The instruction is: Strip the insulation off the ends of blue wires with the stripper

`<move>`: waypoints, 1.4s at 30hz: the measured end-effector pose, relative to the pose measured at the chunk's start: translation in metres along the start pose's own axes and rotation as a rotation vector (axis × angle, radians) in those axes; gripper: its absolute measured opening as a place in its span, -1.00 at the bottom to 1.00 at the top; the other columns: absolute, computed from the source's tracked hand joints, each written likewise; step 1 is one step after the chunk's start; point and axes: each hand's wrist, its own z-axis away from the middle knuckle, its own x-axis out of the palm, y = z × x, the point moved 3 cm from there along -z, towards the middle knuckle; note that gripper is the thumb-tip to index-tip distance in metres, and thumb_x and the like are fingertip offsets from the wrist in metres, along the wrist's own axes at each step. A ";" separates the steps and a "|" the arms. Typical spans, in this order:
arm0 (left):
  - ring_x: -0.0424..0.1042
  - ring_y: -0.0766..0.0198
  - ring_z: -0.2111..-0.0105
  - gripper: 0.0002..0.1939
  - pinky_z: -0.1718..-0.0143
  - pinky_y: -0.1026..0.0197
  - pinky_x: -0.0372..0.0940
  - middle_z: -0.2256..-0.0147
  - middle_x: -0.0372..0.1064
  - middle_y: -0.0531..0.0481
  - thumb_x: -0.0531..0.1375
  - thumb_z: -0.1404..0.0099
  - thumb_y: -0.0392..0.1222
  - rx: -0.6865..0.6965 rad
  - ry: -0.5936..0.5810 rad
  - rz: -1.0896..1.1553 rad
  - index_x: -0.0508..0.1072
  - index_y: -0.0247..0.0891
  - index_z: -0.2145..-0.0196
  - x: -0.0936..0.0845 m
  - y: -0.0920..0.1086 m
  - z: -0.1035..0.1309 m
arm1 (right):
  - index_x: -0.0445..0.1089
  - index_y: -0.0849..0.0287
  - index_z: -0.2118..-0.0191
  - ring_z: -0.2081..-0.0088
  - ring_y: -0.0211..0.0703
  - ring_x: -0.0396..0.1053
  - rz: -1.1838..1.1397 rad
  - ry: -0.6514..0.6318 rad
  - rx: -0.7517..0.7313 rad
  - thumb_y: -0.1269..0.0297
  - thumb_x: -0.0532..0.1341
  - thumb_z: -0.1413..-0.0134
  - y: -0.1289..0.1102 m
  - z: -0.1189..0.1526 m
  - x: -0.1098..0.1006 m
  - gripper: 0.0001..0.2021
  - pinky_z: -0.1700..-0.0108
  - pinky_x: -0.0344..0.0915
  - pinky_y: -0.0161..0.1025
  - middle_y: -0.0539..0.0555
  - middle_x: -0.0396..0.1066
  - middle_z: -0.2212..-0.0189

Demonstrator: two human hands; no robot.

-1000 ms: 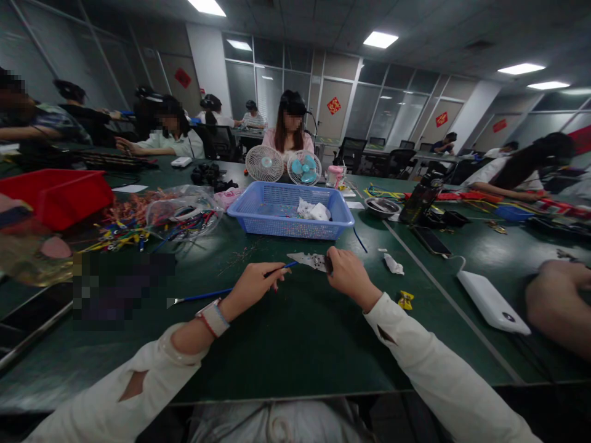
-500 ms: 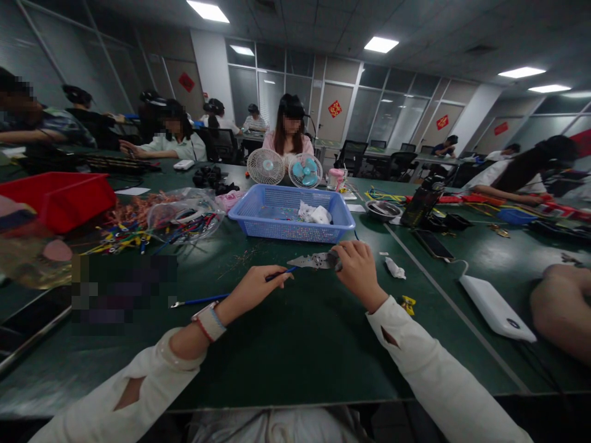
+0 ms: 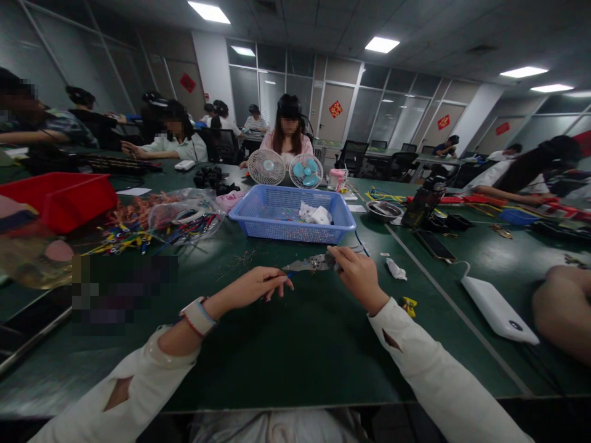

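Observation:
My right hand is wrapped round the handles of a grey metal plier-like tool, whose jaws point left. Just left of the jaws, my left hand pinches a blue wire between thumb and finger, close beside the tool's tip. How far the wire reaches into the jaws is too small to tell. Both hands are above the green table, in front of a blue plastic basket that holds crumpled white paper.
At the left are a red bin and a bundle of coloured wires. A small yellow object, a white power bank and a metal bowl are at the right. Another person's arm rests at the right edge.
My left hand has shifted slightly, its fingers now nearer the tool's tip. The wire end with a terminal left of that hand no longer shows. The tool's handles look more spread.

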 end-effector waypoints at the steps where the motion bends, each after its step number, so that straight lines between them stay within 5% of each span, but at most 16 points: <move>1: 0.33 0.36 0.52 -0.60 0.53 0.36 0.24 0.40 0.39 0.01 0.05 -0.35 0.06 -0.004 -0.017 0.027 0.49 -0.32 0.18 0.000 -0.001 0.000 | 0.33 0.09 -0.13 0.20 -0.18 0.40 0.001 0.005 -0.007 0.58 0.09 0.00 0.000 0.000 0.000 -0.45 0.22 0.23 -0.28 0.10 0.42 0.02; 12: 0.27 0.43 0.57 -0.67 0.56 0.39 0.18 0.45 0.35 0.06 0.10 -0.34 -0.01 -0.030 -0.091 0.211 0.48 -0.32 0.14 0.006 -0.002 0.001 | 0.34 0.05 -0.11 0.33 -0.21 0.43 0.038 0.031 -0.008 0.54 0.05 -0.09 -0.004 0.001 -0.001 -0.52 0.35 0.20 -0.26 0.03 0.41 -0.04; 18: 0.35 0.40 0.52 -0.72 0.51 0.35 0.25 0.38 0.39 0.03 0.16 -0.31 -0.06 -0.051 -0.057 0.354 0.47 -0.33 0.16 0.007 0.000 0.002 | 0.28 0.13 -0.12 0.15 -0.12 0.43 0.016 -0.043 0.040 0.59 0.04 -0.02 -0.011 -0.002 0.002 -0.47 0.32 0.30 -0.28 0.10 0.28 -0.15; 24: 0.42 0.34 0.46 -0.70 0.39 0.27 0.33 0.37 0.45 -0.02 0.26 -0.22 -0.07 -0.093 0.006 0.470 0.50 -0.37 0.21 0.011 0.004 0.001 | 0.11 0.23 -0.23 -0.03 0.00 0.33 -0.030 -0.031 0.056 0.63 0.01 0.06 -0.018 -0.003 0.007 -0.35 0.14 0.38 -0.18 0.21 0.16 -0.22; 29: 0.46 0.30 0.41 -0.70 0.29 0.23 0.35 0.37 0.49 -0.04 0.31 -0.17 -0.09 -0.091 0.103 0.524 0.52 -0.37 0.22 0.014 -0.003 -0.005 | 0.01 0.38 -0.27 -0.13 0.10 0.19 -0.068 0.039 0.053 0.63 0.00 0.07 -0.026 -0.002 0.015 -0.32 -0.13 0.22 0.00 0.37 0.08 -0.22; 42: 0.51 0.22 0.36 -0.72 0.26 0.17 0.40 0.35 0.53 -0.07 0.29 -0.18 -0.11 -0.076 0.325 0.455 0.53 -0.36 0.20 0.023 -0.007 -0.007 | 0.13 0.41 -0.17 0.06 0.04 0.28 0.108 0.005 0.140 0.54 -0.03 -0.15 -0.037 0.000 0.020 -0.55 0.05 0.21 -0.08 0.39 0.26 -0.04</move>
